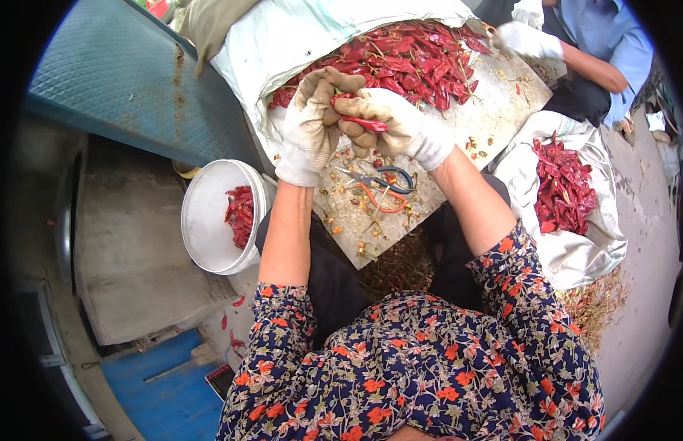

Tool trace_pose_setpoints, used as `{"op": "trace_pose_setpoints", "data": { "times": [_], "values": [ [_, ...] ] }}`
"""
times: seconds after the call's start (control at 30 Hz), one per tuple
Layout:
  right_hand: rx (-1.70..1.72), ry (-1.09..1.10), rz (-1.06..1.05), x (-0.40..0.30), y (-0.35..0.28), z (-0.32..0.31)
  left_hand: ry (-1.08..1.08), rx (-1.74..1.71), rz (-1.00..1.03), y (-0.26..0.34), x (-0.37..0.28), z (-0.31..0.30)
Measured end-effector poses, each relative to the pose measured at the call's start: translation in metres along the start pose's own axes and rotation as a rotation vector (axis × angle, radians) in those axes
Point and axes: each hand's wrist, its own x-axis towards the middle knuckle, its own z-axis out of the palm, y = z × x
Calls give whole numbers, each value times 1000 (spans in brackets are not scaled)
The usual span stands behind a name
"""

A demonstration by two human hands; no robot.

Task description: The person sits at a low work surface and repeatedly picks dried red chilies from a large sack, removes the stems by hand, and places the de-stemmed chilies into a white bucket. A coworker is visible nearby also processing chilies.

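Both my hands wear soiled white work gloves and meet above a pale board [341, 231]. In my right hand [393, 118] a dried red chili pepper [364, 123] lies between curled fingers, its tip showing. My left hand [311, 121] closes at the upper end of the red chili flesh, its fingertips against the right hand's. The fingers hide where the stem would be. Below the hands, scissors [396, 187] with one blue and one orange handle lie on the board among cut stems and seeds. Beyond them, a heap of red chilies [407, 60] spills from a white woven sack [297, 38].
A white bucket [201, 220] holding some red chilies stands left of my knees. To the right, an open white sack [600, 248] contains red chilies [564, 187]. A person [600, 60] with gloved hands sits at the upper right. A blue metal panel [132, 82] rises at the left.
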Motion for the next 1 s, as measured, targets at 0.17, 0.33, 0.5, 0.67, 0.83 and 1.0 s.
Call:
{"op": "trace_pose_setpoints", "data": {
  "times": [0.17,0.33,0.5,0.67,0.83,1.0],
  "values": [
    [-664,128,-308,17,23,-6,111,42,-86,-13,7,-42],
    [-1409,206,-108,9,16,-34,352,269,-186,-21,11,-6],
    [-1521,339,-208,-1,9,-26,298,343,-114,-34,25,-11],
    [-1558,571,-458,-8,7,-19,241,940,190,-38,24,-34],
    [-1860,510,-452,-17,-1,-26,118,1326,100,-34,4,-21],
    [-1997,402,-419,-21,-4,-28,61,1328,181,-31,4,-21]
  ]
}}
